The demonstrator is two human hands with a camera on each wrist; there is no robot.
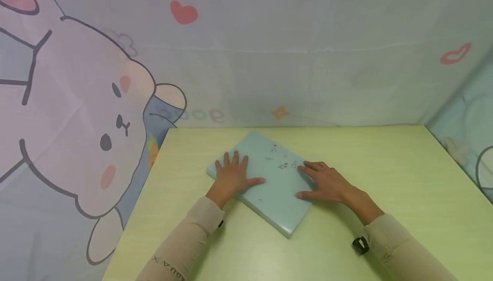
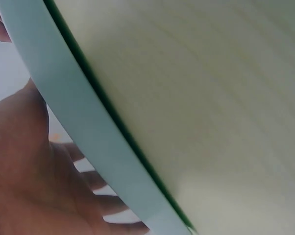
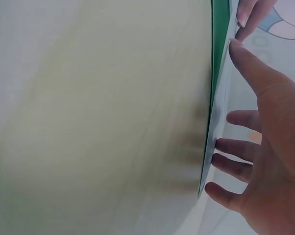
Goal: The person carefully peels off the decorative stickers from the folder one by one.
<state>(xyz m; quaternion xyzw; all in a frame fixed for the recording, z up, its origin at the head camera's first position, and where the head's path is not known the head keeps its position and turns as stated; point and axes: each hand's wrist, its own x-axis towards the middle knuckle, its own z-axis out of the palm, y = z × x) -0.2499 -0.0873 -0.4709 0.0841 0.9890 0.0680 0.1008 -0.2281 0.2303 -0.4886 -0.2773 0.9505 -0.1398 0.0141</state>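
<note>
A flat, rectangular pale blue-green folder or album (image 1: 279,199) lies turned at an angle on the table, with small red-and-dark prints on its top. My left hand (image 1: 232,177) rests on its left part, fingers spread and thumb pointing right. At the opposite side my right hand (image 1: 326,182) touches the right edge, its fingers and thumb extended. In the left wrist view the item's thick pale side (image 2: 84,117) hides the left fingertips. A green strip (image 3: 220,49) shows along its edge in the right wrist view. What it contains is hidden.
The light yellow table (image 1: 385,165) has a back edge against a hanging cloth (image 1: 327,58) printed with hearts and a large rabbit. Dark wrist devices, one a black box (image 1: 360,245) at the right cuff, sit below the sleeves.
</note>
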